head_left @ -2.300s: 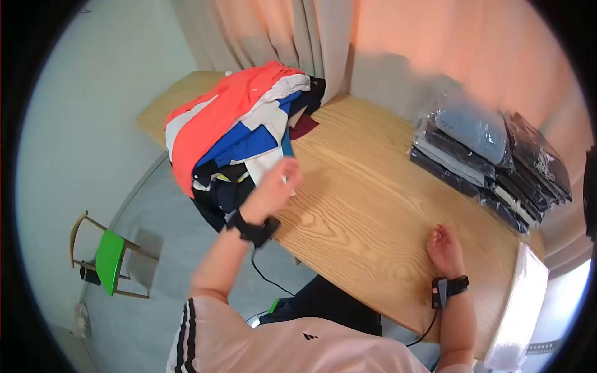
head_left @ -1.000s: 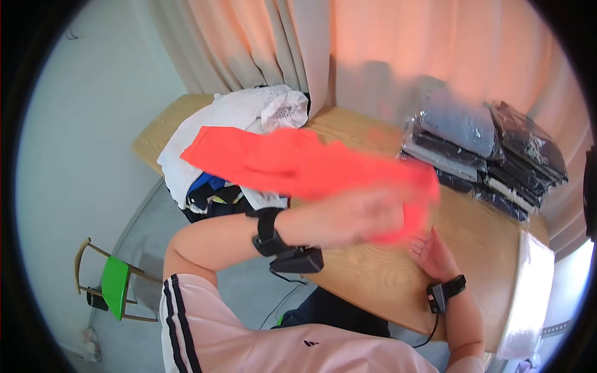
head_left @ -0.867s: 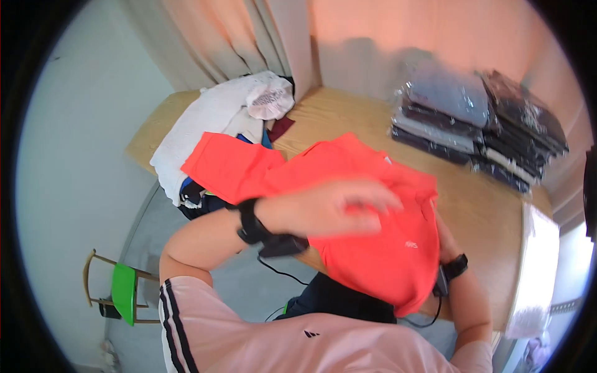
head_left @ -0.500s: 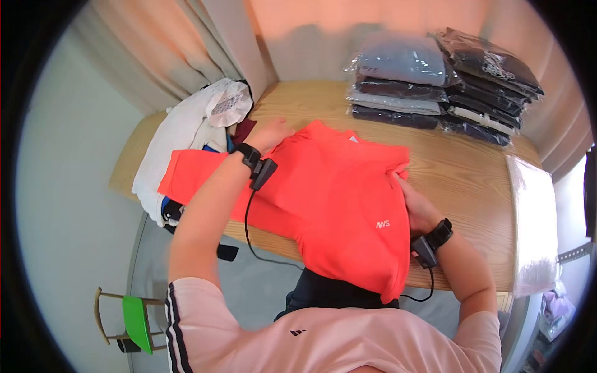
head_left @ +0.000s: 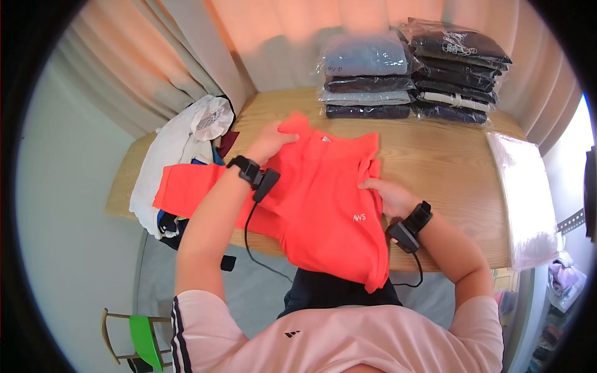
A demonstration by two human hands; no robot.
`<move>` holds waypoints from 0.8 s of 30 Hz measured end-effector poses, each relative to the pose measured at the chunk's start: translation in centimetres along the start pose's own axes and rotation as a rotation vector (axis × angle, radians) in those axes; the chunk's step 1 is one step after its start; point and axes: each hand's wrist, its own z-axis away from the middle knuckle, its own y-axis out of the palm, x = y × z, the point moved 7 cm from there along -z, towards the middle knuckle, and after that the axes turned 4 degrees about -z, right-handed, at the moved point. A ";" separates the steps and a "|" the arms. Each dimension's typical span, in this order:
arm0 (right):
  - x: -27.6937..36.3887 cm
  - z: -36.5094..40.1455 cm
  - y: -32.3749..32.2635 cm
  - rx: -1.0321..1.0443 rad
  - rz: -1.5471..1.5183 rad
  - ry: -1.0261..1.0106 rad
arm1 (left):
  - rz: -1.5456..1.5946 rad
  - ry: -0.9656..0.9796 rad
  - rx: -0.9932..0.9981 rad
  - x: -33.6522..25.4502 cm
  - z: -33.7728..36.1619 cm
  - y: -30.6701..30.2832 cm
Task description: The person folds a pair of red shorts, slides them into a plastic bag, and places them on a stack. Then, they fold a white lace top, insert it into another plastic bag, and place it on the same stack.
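A bright coral-red sweatshirt [head_left: 317, 199] with a small white AWS print lies across the front of the table, one sleeve stretched to the left and its lower part hanging over the edge by my lap. My left hand [head_left: 268, 143] grips the fabric at the upper left, its fingers closed on a fold. On the other side my right hand [head_left: 390, 196] pinches the garment's right edge, thumb on top and the other fingers partly hidden beneath the cloth. A small pale label shows at the collar.
Two stacks of bagged folded clothes [head_left: 367, 84] stand at the table's back right. Clear plastic bags [head_left: 522, 193] lie along the right edge. A heap of white and dark clothes [head_left: 168, 149] covers the left end. A green chair [head_left: 146, 342] is on the floor.
Both hands still hold the sweatshirt. Its collar end has been drawn upright and inward, and the right hand has shifted along the right edge, thumb now on top. The view has shifted slightly.
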 end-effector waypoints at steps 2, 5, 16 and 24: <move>0.0 -0.1 -0.2 -0.018 0.000 -0.042 | 0.168 0.129 -0.013 -3.1 3.4 -0.8; 1.8 1.0 1.6 -0.051 0.200 -0.368 | 0.082 0.287 -0.079 -7.4 9.9 -2.1; -4.7 1.0 17.7 0.289 0.255 -0.390 | 0.088 0.532 -0.595 -11.9 33.0 -14.5; -14.4 0.8 32.6 0.507 0.273 -0.332 | 0.003 0.621 -0.835 -11.9 53.6 -23.6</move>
